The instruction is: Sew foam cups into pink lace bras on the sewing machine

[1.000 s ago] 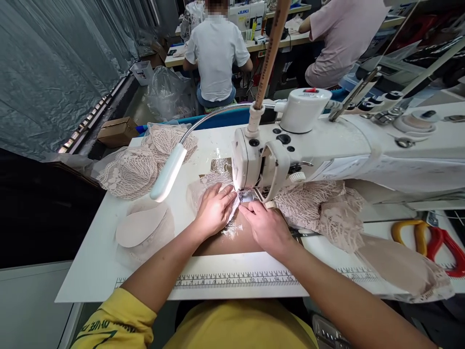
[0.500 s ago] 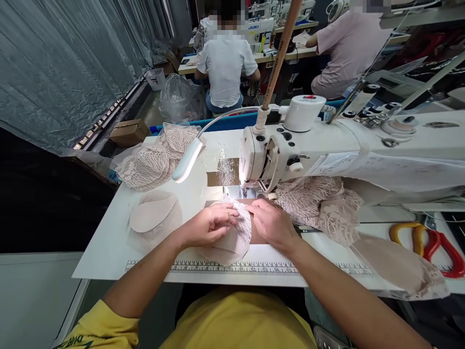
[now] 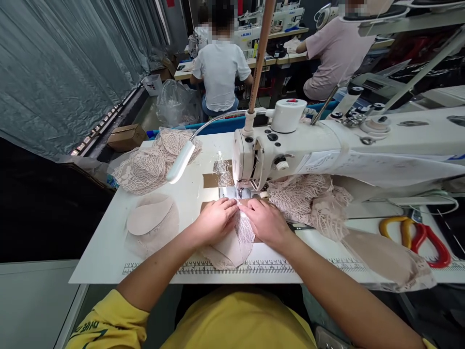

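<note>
A beige lace fabric piece (image 3: 244, 234) with a rounded edge lies on the machine bed, close in front of the presser foot of a white sewing machine (image 3: 321, 140). Fingers together, my left hand (image 3: 217, 220) presses down on its left side, fingertips near the foot. From the right, my right hand (image 3: 268, 222) grips the lace edge between thumb and fingers. Both sets of fingertips almost meet just before the needle area. The fabric's far edge is hidden under them. Its lower part spreads toward the printed ruler (image 3: 261, 266).
Lace pieces are stacked at back left (image 3: 141, 167); smooth oval pieces (image 3: 150, 218) lie nearer. Bunched lace (image 3: 308, 198) sits right of the needle. Scissors with red and yellow handles (image 3: 428, 242) lie far right. A lamp (image 3: 180, 162) hangs over the table. Two people sit ahead.
My left hand has moved forward, and its spread fingers have come together by the foot. The lace piece has turned slightly under both hands. The view has shifted a little.
</note>
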### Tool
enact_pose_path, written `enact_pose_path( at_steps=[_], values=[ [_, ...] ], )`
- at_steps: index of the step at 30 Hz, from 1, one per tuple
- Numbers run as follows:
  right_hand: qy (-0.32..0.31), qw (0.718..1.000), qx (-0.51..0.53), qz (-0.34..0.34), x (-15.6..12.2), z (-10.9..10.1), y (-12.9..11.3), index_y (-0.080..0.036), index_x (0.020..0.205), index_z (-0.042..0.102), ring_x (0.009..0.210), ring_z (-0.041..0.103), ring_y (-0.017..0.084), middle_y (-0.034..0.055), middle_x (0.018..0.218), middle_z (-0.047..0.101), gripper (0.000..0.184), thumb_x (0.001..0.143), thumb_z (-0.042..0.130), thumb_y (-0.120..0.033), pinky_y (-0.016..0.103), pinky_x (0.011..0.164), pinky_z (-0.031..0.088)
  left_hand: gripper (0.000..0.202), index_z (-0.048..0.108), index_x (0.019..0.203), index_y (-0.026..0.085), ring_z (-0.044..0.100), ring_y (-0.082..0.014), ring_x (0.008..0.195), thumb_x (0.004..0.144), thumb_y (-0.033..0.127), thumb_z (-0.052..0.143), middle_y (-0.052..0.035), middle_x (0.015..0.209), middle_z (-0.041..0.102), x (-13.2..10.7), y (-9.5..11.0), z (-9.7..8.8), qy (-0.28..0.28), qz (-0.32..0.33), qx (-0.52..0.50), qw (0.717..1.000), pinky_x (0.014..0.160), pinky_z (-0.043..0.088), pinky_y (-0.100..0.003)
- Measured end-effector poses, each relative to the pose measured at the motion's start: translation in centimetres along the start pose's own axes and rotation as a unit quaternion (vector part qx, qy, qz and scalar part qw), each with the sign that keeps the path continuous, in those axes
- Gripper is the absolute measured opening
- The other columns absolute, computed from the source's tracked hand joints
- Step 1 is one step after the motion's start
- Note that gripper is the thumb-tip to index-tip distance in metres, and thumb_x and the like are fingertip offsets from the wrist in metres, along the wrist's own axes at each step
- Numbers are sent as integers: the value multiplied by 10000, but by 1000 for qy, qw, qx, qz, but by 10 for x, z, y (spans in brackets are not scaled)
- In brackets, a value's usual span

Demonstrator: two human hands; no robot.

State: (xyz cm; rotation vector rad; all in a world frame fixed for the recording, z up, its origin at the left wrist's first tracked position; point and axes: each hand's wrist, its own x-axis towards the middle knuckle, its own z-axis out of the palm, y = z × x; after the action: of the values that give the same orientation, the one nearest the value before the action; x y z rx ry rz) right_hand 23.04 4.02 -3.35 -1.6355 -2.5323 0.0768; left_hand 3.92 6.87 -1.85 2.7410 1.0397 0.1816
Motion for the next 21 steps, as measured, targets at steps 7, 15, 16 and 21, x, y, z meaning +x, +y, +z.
enact_pose_path(
  at_steps=[7, 15, 16, 21],
  values=[
    [-7, 999, -34, 28, -2, 3, -2, -227, 1192, 626, 847, 521, 218, 89, 951, 621, 403, 891, 401, -82, 323, 695, 334, 420, 532, 1284, 116, 492, -271, 1249, 896, 272, 498, -158, 1356, 534, 9, -13, 2, 3, 5, 7, 1000, 1015, 453, -449],
    [-3, 998, -30, 64, 2, 6, -2, -214, 1163, 637, 856, 536, 222, 85, 936, 637, 372, 905, 394, -103, 327, 663, 319, 465, 519, 1307, 65, 463, -288, 1287, 905, 294, 469, -186, 1384, 499, 21, -23, 4, -11, 39, 9, 999, 1050, 435, -438],
    [-2, 997, -29, 66, 2, 6, -2, -211, 1159, 638, 858, 539, 222, 86, 936, 639, 366, 907, 393, -110, 328, 663, 320, 476, 515, 1311, 53, 458, -292, 1292, 905, 298, 472, -191, 1392, 489, 22, -25, 3, -15, 45, 7, 999, 1062, 425, -436],
    [8, 998, -18, 63, 3, 5, -3, -200, 1133, 650, 845, 561, 213, 83, 929, 645, 355, 903, 394, -112, 325, 653, 341, 534, 473, 1357, 62, 419, -305, 1329, 877, 294, 509, -190, 1447, 423, 29, -39, -1, -52, 84, -2, 995, 1111, 378, -432]
  ],
)
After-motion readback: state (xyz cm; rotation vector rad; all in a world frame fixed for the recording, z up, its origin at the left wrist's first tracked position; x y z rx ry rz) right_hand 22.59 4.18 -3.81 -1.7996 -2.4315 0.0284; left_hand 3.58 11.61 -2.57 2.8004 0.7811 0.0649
